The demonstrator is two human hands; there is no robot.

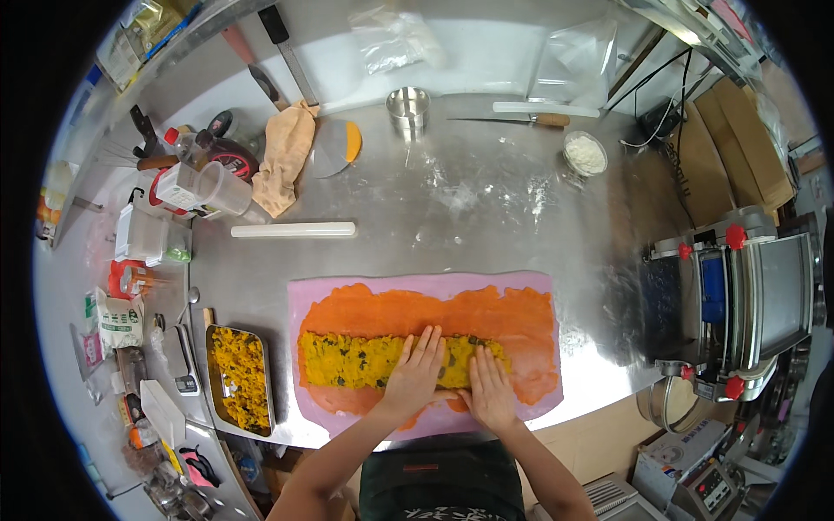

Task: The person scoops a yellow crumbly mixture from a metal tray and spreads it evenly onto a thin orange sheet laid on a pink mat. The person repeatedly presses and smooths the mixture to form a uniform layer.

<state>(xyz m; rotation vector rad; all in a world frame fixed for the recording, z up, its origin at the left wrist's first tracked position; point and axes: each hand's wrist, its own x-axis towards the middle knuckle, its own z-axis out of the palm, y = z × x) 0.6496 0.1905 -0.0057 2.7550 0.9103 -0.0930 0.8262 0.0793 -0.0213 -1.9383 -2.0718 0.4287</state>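
On the pink sheet [296,304], I see the yellow filling [347,361] lying lengthwise from left to right, directly under 2 flat hands. The left hand [417,369] is near the sheet's centre, the right hand [492,387] further right; both have released fingers, grasping nothing.

Here's the shiny metal tabletop [391,247], light glaring off its right side, butting up against a pale wall [486,56] along the back; and down at lower right, tan floor [595,443] peeks out!
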